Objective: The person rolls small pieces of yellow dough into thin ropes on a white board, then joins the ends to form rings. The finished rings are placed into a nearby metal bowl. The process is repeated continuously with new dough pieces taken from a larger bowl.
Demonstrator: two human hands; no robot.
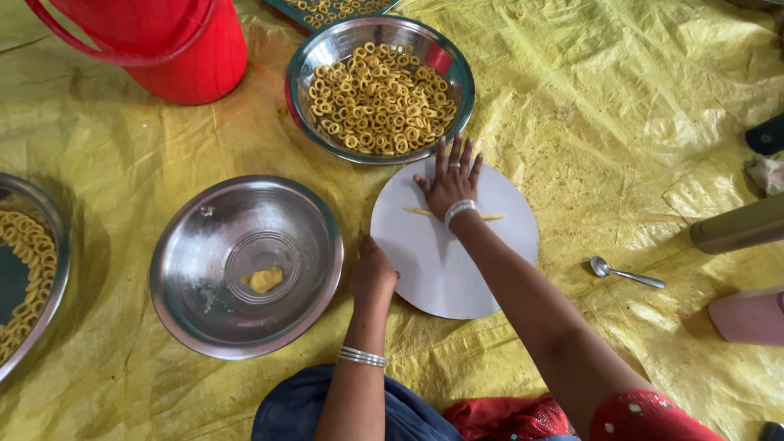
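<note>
A thin strip of pale yellow dough (425, 212) is being rolled under the flat right hand (450, 181) on a round white board (441, 269), which is lying on a crinkled yellow plastic sheet (621, 122). The right hand is being held fully open, fingers spread and pointing away from the body, the palm pressed over the middle of the strip so that only its two ends are being shown at either side of the wrist; nothing is being gripped. The right arm is being extended diagonally across the board. The left hand (373, 273) is being rested, loosely curled, against the board's left edge; whether anything is being held in it cannot be told. The strip is judged to be soft, light and easily torn, so it is best taken up gently near both ends or supported along its length. A large steel bowl with a small yellow lump of dough (263, 280) is being kept just left of the board, and a steel bowl heaped with golden ring-shaped pieces (380, 98) just beyond it. A red plastic bucket (175, 49) and a metal spoon (625, 273) are lying further off.
</note>
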